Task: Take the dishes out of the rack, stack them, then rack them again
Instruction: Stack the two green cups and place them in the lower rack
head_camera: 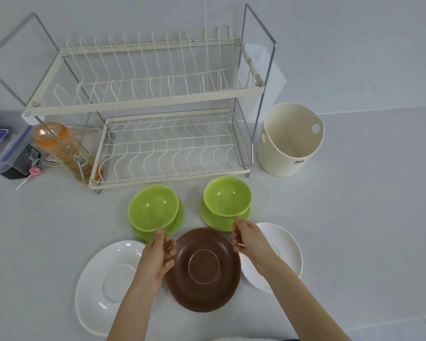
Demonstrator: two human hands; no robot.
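Two green bowls sit on green saucers just in front of the empty rack (167, 143): the left bowl (153, 207) on its left saucer (176, 222), the right bowl (227, 196) on its right saucer (208, 219). The left hand (158, 257) pinches the left bowl's near rim, thumb on top, other fingers curled beneath. The right hand (250, 238) has its fingertips at the right bowl's near rim; whether they are clamped on it I cannot tell.

The dishes look ready for racking. To do it well, I judge each bowl should lift straight up, clear of its saucer, so the saucer does not drag. A rim pinch is weak on glossy ware; sliding fingers under the wall would be steadier.

A brown plate (203, 269) lies upside down between the wrists, a big white plate (103, 289) left, a small white plate (284, 252) right, a cream tub (290, 139) beside the rack.
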